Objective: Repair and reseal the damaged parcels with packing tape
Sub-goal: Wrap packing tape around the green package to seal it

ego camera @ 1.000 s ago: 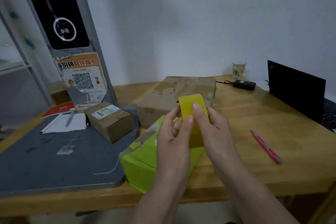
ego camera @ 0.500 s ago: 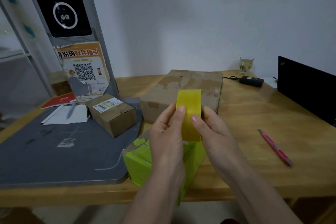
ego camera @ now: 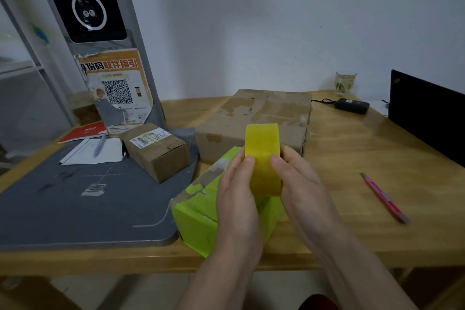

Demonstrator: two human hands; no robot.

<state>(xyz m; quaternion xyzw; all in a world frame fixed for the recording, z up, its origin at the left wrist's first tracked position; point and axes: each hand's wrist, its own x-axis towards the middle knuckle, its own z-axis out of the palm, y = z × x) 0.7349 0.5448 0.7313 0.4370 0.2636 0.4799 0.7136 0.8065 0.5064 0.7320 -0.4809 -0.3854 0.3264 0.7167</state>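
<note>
Both hands gripping tape roll above green box.
Left hand (ego camera: 236, 191) and right hand (ego camera: 299, 184) are pinching the wide yellow tape roll (ego camera: 263, 156), held upright over the scuffed green box (ego camera: 198, 211).

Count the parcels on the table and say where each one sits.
3. The green box lies at the near edge under the hands. The small brown box sits on the grey mat. The large brown box lies behind them. Others may be out of view.

Parcels mid-table, tape roll held above front one.
Tape roll (ego camera: 263, 156) between left hand (ego camera: 236, 199) and right hand (ego camera: 302, 189), over front parcel (ego camera: 198, 219). Big parcel (ego camera: 254, 121) behind; small parcel (ego camera: 156, 150) left on mat (ego camera: 63, 204); cutter (ego camera: 383, 197) right.
</note>
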